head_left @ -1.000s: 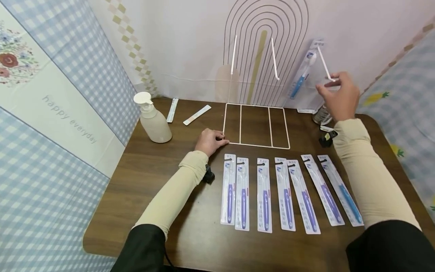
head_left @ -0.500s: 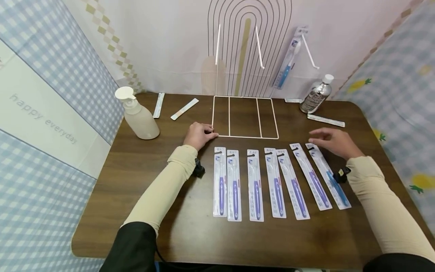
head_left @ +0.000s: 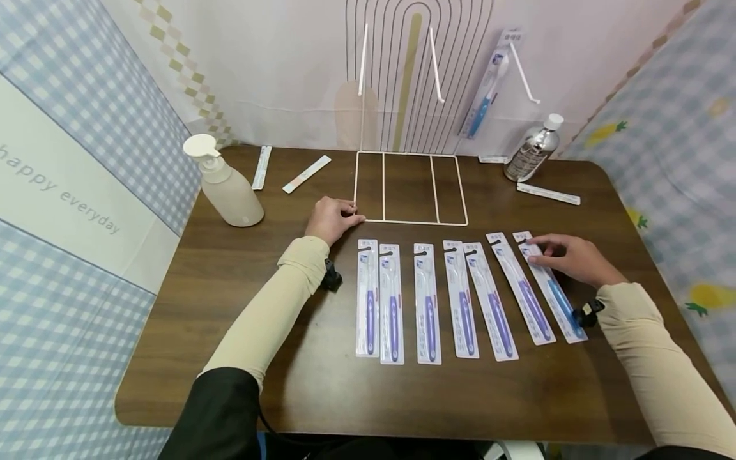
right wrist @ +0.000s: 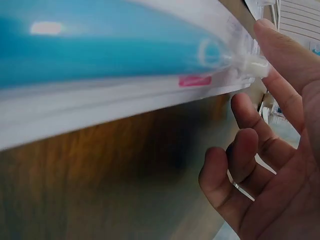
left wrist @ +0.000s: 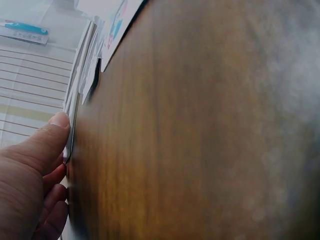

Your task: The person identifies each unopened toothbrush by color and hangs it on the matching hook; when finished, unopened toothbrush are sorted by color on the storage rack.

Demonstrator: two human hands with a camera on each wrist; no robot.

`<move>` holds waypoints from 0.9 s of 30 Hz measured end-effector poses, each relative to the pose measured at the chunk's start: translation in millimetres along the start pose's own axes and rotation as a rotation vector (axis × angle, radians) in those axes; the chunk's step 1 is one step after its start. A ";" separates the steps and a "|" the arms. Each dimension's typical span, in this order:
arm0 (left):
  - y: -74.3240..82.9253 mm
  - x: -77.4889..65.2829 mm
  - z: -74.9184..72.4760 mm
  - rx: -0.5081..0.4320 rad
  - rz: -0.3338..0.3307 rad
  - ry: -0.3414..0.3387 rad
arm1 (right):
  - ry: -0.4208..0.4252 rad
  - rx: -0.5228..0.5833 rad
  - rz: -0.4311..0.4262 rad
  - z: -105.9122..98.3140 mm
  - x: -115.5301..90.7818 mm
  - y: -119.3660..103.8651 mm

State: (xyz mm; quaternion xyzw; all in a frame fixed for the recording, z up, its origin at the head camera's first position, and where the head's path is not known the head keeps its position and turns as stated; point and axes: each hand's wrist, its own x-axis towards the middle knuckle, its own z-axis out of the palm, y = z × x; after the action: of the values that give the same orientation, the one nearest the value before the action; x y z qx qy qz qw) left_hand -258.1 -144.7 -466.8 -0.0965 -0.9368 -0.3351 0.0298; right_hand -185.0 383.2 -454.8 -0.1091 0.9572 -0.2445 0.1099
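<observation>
My left hand [head_left: 330, 220] pinches the front left corner of a white wire display rack [head_left: 408, 222] on the table; in the left wrist view the thumb [left wrist: 52, 132] lies along the frame. My right hand [head_left: 575, 259] is over the upper end of a packaged toothbrush with a blue handle [head_left: 559, 297], thumb and index finger at the clear brush-head part, the other fingers loosely curled. Several packaged toothbrushes with purple handles [head_left: 393, 313] lie in a row to its left. Another blue packaged toothbrush [head_left: 480, 118] hangs from the rack's right hook [head_left: 524, 75].
A pump bottle [head_left: 232, 198] stands at the back left and a silver bottle [head_left: 531, 153] at the back right. Thin white strips [head_left: 307, 174] lie near them. Two more hooks [head_left: 436, 67] stick out from the rack, with nothing on them. Checked cloth hangs at both sides.
My right hand has come away from the right hook, down and forward to the blue packaged toothbrush. The left hand has stayed at the rack's corner. The head view has shifted.
</observation>
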 end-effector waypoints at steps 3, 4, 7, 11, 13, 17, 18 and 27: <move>0.4 -0.2 -1.6 0.001 -0.005 -0.003 | 0.008 0.003 -0.008 -0.3 -0.4 1.3; 0.6 -0.3 -1.9 0.002 -0.005 -0.004 | 0.011 0.003 -0.012 -0.4 -0.5 1.8; 1.4 -0.6 -2.2 0.003 -0.002 -0.005 | 0.019 0.009 -0.025 -0.6 -1.3 4.0; 1.7 -0.6 -1.3 0.004 -0.001 -0.004 | 0.035 0.012 -0.035 0.6 -3.3 9.5; 2.0 -0.7 -0.9 0.002 -0.005 -0.006 | 0.047 0.022 -0.027 1.0 -3.6 12.0; 2.6 -1.1 -0.8 -0.004 -0.013 -0.008 | 0.097 0.076 0.001 -1.9 -3.8 10.7; 2.8 -1.2 -1.0 -0.003 -0.014 -0.007 | 0.119 0.084 0.001 -3.8 -4.1 8.2; 4.4 -1.8 -1.2 0.001 -0.006 0.001 | 0.525 0.014 -0.234 -38.1 3.4 -38.5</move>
State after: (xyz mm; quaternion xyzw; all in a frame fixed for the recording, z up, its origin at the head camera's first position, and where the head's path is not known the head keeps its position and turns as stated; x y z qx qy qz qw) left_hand -255.5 -142.3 -463.3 -0.0936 -0.9371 -0.3349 0.0293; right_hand -192.4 366.3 -403.8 -0.1511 0.9322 -0.2819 -0.1698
